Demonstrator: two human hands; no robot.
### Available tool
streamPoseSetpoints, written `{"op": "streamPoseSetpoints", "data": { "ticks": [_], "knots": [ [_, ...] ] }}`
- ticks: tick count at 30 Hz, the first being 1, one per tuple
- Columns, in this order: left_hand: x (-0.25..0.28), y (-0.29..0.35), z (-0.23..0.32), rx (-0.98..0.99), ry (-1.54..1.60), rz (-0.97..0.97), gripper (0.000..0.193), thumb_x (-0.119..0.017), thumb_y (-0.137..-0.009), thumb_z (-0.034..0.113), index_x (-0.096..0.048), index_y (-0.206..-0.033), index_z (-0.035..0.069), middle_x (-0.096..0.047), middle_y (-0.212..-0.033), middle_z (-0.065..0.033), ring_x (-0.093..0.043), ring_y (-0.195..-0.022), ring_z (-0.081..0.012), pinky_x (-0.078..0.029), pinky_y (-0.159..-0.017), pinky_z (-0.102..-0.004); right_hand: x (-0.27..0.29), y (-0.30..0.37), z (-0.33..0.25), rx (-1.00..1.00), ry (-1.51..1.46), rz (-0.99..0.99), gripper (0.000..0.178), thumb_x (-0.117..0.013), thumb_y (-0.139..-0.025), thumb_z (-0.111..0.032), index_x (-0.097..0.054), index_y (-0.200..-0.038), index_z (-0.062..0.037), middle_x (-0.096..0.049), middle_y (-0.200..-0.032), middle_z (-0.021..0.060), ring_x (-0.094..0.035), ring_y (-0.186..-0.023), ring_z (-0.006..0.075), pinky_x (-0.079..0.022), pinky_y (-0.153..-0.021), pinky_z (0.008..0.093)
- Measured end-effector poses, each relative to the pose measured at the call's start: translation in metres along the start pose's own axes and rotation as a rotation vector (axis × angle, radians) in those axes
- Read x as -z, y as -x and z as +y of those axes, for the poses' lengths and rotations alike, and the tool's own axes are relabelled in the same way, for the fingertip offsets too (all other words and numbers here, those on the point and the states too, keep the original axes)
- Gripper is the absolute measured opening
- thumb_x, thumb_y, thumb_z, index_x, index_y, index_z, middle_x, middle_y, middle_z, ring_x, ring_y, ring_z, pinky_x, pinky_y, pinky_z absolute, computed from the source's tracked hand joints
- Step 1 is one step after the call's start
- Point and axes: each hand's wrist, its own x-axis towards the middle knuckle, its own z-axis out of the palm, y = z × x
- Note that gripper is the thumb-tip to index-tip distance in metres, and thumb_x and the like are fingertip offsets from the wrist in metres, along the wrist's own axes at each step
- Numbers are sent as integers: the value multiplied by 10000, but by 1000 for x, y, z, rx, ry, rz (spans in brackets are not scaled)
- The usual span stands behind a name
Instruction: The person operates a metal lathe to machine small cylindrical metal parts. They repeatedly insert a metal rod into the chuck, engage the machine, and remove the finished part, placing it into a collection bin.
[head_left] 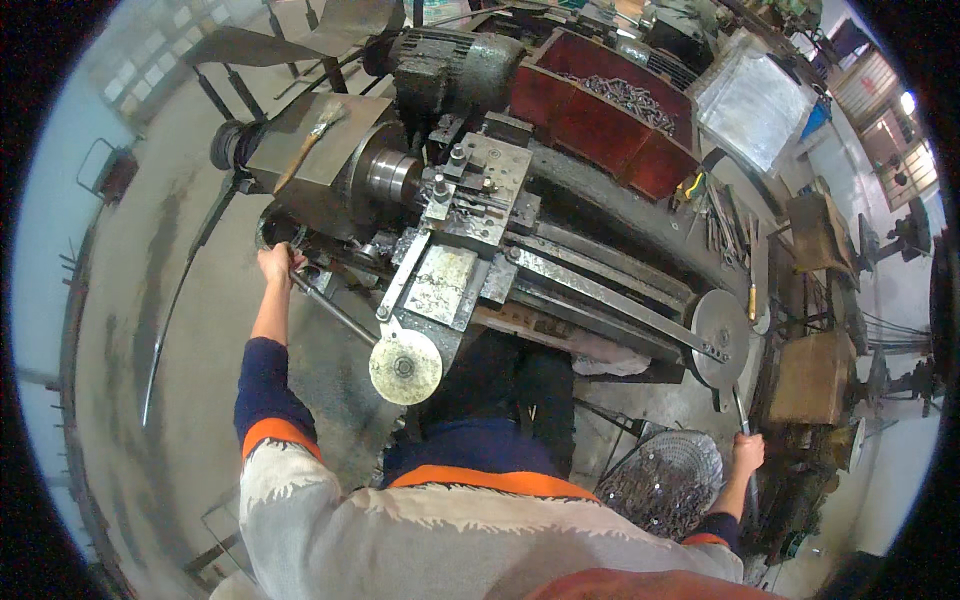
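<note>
A: Where are the two hands?
B: The left hand (pixel 275 262) is near the left front of the machine (pixel 498 172). The right hand (pixel 747 452) is beside its right end, on the near side.
A: And what do the fingers hold?
B: The left fingers are closed around the far end of a metal bar (pixel 335 308). From this fist, the bar goes to a pale round plate (pixel 405 367) at the front of the machine. The right fingers are wrapped around a metal rod (pixel 740 408), which goes out from a grey wheel (pixel 718 330) at the machine's right end. The rod is visible on both sides of the fist.
A: What else is there?
B: A brush (pixel 308 148) lies on top of the machine's left part. Behind the machine is a red box (pixel 590 125) with metal pieces (pixel 628 98), and in front, toward its right, a basket (pixel 712 462) with dark bits (pixel 655 492).
</note>
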Motion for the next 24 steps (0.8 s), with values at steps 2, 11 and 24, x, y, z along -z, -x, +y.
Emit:
{"op": "streamPoseSetpoints", "data": {
  "ticks": [2,11,24],
  "knots": [
    [-2,3,0,-41,-36,-35,152,-521,-729,24,-437,-779,-93,-554,-597,-158,-568,-421,-224,-506,-385,-320,20,-18,-9,8,90,4,347,-559,-699,-345,-583,-897,-62,-631,-915,144,-613,-865,322,-463,-695,466],
    [22,-5,-4,64,-112,-229,377,-591,-822,234,-416,-966,-68,-606,-684,-145,-593,-491,-198,-447,-375,-279,-2,-18,-35,-43,110,275,545,-537,-743,-293,-443,-1204,-17,-509,-1164,185,-505,-1061,356,-445,-812,506],
    [44,-48,-93,-513,-1470,-422,397,-635,-720,421,-626,-909,72,-628,-812,-186,-601,-819,-361,-474,-723,-438,52,109,-104,252,-718,191,488,-584,-593,-175,-611,-1046,5,-624,-961,188,-587,-919,297,-436,-828,337]
  ]
}}
